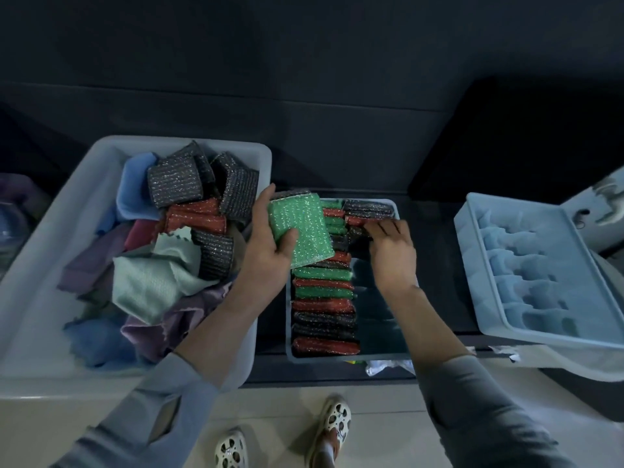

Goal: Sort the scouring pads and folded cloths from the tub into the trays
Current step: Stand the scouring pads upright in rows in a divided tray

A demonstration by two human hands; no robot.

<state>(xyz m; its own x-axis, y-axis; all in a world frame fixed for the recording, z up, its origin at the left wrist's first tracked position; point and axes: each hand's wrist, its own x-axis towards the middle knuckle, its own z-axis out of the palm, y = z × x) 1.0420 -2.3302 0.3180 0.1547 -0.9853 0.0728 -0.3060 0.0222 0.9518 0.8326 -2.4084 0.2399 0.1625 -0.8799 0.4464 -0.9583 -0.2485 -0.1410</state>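
Note:
My left hand grips a glittery green scouring pad above the far left corner of the middle tray. That tray holds a standing row of green, red and black pads along its left side, and its right side shows bare bottom. My right hand rests fingers-down on the red and black pads at the tray's far end; whether it grips one is unclear. On the left, the pale tub contains black and red pads and crumpled cloths.
A light blue moulded tray with several empty pockets sits tilted at the right. A dark box stands behind it. My feet in white clogs are on the pale floor below the dark table edge.

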